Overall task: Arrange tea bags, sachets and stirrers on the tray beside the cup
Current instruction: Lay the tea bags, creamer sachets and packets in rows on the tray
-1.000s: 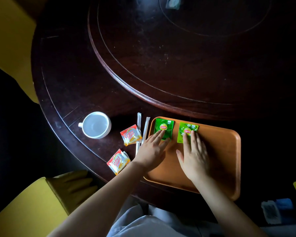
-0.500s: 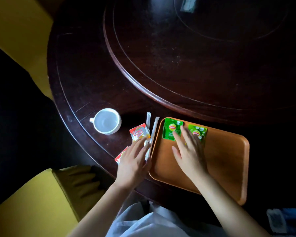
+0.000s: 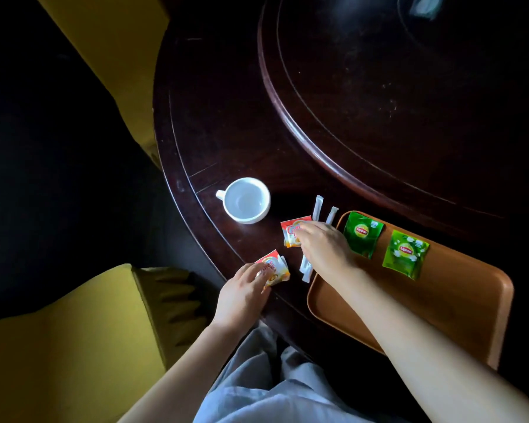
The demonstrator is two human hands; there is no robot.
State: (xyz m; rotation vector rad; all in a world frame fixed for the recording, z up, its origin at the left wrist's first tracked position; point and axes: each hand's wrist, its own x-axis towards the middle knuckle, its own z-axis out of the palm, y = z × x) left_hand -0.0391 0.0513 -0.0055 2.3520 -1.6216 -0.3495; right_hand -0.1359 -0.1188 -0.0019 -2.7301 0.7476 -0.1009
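left hand (image 3: pixel 242 296) pinching one sachet (image 3: pixel 274 268) at the counter (image 3: pixel 226 117) edge, right hand (image 3: pixel 324 247) fingers down on another sachet (image 3: pixel 290 236) beside the tray (image 3: pixel 458 300)

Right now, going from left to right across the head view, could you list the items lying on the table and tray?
White cup → near creamer sachet → far creamer sachet → dark green tea bag → light green tea bag. The stirrers overlap the far sachet's span, so they are omitted.

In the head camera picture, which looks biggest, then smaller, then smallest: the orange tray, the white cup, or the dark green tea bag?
1. Orange tray, by far the largest.
2. White cup.
3. Dark green tea bag, a little smaller than the cup; they are close, so this order is unsure.
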